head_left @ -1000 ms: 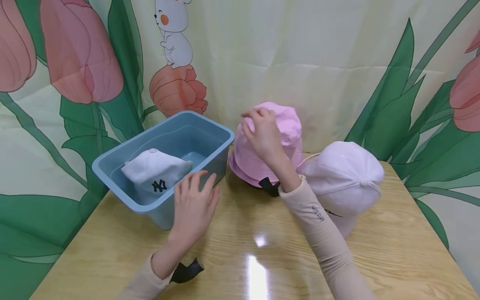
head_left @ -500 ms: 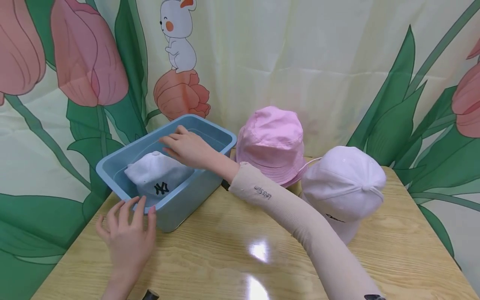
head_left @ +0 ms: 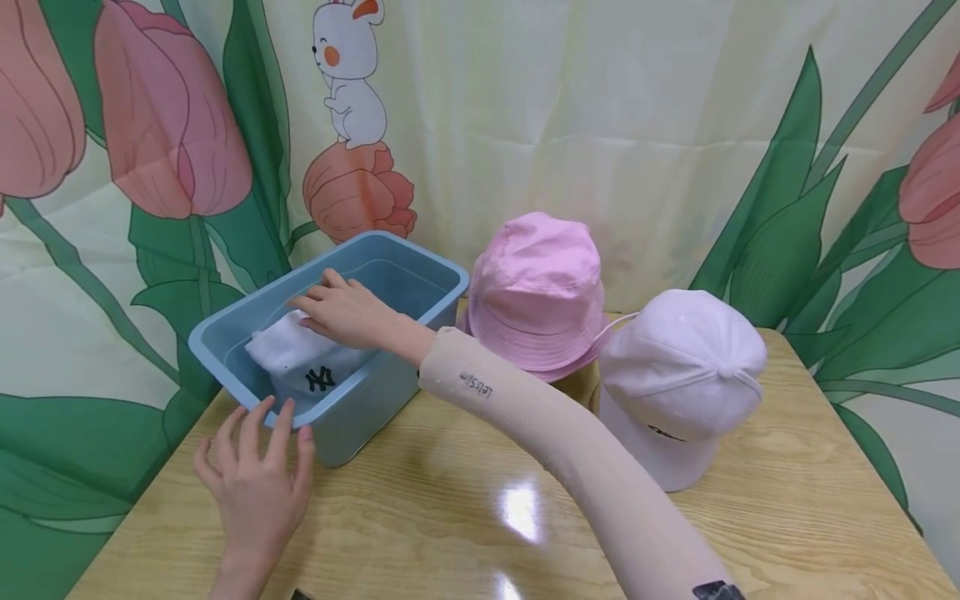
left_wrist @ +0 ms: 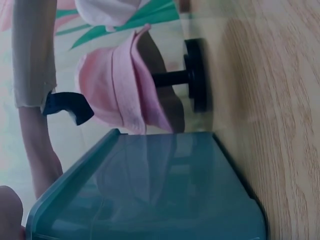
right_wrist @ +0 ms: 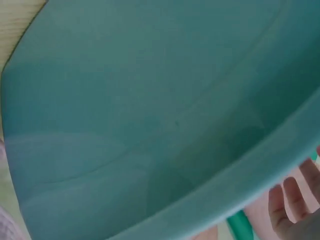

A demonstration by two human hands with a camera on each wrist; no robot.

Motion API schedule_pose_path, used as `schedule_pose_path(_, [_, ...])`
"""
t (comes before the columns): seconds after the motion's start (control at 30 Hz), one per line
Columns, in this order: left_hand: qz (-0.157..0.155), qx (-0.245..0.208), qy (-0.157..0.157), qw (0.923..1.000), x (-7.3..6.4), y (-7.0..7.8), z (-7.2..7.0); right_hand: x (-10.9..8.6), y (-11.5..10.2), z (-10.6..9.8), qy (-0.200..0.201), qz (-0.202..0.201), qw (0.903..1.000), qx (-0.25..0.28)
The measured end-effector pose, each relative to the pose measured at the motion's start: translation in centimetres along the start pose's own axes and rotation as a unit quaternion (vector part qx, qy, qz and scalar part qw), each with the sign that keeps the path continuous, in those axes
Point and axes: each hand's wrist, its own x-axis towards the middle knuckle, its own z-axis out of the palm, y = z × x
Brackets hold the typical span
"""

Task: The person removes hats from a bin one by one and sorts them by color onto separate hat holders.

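The right hand (head_left: 341, 315), fingers loosely bent and holding nothing, is over the white NY baseball cap (head_left: 296, 360) in the blue plastic bin (head_left: 375, 402); the left hand (head_left: 258, 483), fingers spread, grips nothing by its near corner; a pink bucket hat (head_left: 536, 292) stands alongside.

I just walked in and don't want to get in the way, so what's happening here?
A person has their right hand over a white cap with a dark logo, inside a blue bin; whether the fingers touch it is unclear. Their left hand is by the bin's near corner, fingers spread. Outside the bin, a pink bucket hat sits on a black stand, with another white cap to its right.
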Motion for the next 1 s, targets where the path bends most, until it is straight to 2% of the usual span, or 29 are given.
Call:
schedule_pose_path(0.13, [0.010,-0.001,0.015,0.9998,0.1,0.1,0.3,0.1,0.3,0.6,-0.012,0.011,0.9998,0.008])
schedule_pose_path(0.23, [0.012,0.005,0.007,0.9999,0.1,0.1,0.3,0.1,0.4,0.8,-0.012,0.014,0.9996,0.020])
schedule_pose_path(0.33, [0.014,0.012,0.003,0.9998,0.1,0.0,0.4,0.0,0.6,0.8,0.008,0.013,0.9990,0.041])
schedule_pose_path(0.57, [0.014,0.001,0.025,0.9996,0.4,0.2,0.7,-0.7,1.3,-0.4,0.050,0.007,0.9966,0.066])
schedule_pose_path(0.77, [0.011,0.003,0.034,0.9994,0.4,0.4,0.8,-1.4,2.8,-3.5,0.087,0.013,0.9956,0.033])
schedule_pose_path(0.9, [0.014,-0.001,0.049,0.9987,0.5,0.3,0.9,-2.4,4.4,-6.8,0.147,0.013,0.9890,0.006])
schedule_pose_path(1.0, [0.019,-0.005,0.061,0.9979,0.5,0.3,0.9,-3.3,5.6,-9.9,0.197,0.009,0.9804,0.008])
